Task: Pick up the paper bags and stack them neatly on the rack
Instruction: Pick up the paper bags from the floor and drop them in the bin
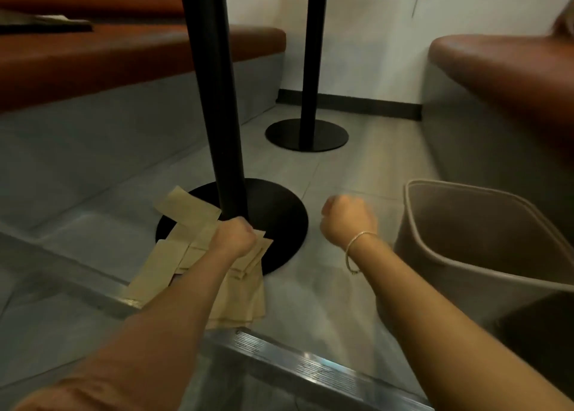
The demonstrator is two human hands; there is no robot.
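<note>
Looking down under the tables, I see the grey tiled floor (341,174) filling most of the view, with brown bench seats (93,56) at ten and two o'clock. At four o'clock a beige bin (466,255) stands tilted toward me. A black table pedestal (279,224) stands dead centre, a second one behind it at twelve. Brown paper bags (174,255) lie scattered flat at seven o'clock of the near pedestal's disc, some overlapping its edge. My left hand (234,235) is clenched round a bunch of those bags, which hangs down below the fist. My right hand (348,221) is balled into a fist holding nothing, between the pedestal and the bin, with a thin bracelet (354,252) on its wrist
</note>
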